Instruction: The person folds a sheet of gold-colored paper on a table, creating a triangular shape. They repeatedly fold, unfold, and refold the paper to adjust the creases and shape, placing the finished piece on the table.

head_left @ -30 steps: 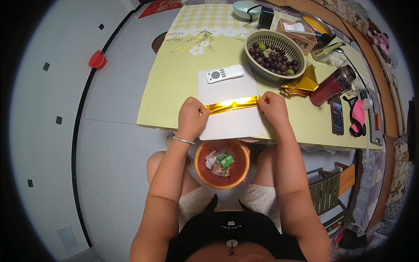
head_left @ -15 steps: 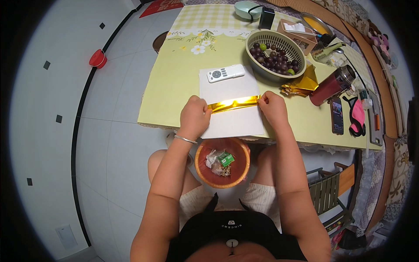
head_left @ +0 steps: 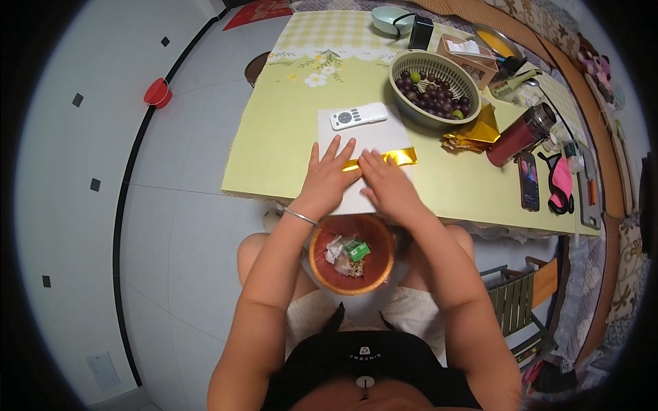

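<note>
Here, left fingers [head_left: 332,150] splayed, right fingers [head_left: 374,164] slightly parted, both flat over ungripped gold strip [head_left: 406,156].

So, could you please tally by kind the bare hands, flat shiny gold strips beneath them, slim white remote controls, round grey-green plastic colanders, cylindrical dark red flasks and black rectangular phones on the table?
Hands (left hand, right hand): 2
Gold strip: 1
Remote control: 1
Colander: 1
Flask: 1
Phone: 1
Total: 7
</note>
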A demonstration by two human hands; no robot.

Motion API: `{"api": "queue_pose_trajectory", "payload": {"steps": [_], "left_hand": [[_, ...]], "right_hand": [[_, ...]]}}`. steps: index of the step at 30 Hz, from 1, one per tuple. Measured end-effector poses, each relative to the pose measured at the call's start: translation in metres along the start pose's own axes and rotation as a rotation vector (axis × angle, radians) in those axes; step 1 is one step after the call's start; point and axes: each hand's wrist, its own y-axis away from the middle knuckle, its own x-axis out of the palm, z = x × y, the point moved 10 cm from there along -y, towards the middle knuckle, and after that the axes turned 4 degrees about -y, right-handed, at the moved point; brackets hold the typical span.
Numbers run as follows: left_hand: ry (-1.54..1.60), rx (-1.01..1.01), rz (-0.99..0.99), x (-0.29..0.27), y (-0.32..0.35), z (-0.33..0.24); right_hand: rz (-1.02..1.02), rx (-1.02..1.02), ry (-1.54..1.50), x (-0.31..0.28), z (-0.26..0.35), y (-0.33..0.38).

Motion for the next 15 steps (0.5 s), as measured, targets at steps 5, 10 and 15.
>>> {"api": "queue_pose_trajectory", "payload": {"steps": [5,10,15], "left_hand": [[-0.125,-0.137,0.102,0.0,0.013,0.013],[-0.098,-0.146,-0.183,-0.045,0.01,0.005],[0.083,0.055,-0.142,-0.02,-0.018,-0.059]], "right_hand": [[0.165,0.097,0.051,0.009,-0.019,0.017],[0.161,0.084,0.008,0.009,-0.02,0.018],[0.204,0.062,0.054,0.02,-0.029,0.02]]}}
